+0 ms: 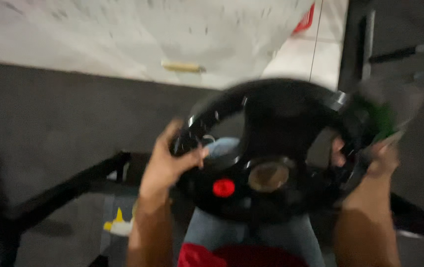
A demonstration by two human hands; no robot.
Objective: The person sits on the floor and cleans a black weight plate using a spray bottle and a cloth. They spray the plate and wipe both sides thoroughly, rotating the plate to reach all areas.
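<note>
Both hands, left (165, 160) and right (380, 160), grip the black weight plate (271, 148), its face tilted upward.

Free room: bare dark floor (49, 113) left of the weight plate (271, 148).
Obstacles: black frame bar (73, 185) below left hand (165, 165); upright post (352, 39) beyond.

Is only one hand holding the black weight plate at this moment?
No: the left hand grips one edge of the black weight plate and the right hand grips the opposite edge.
</note>
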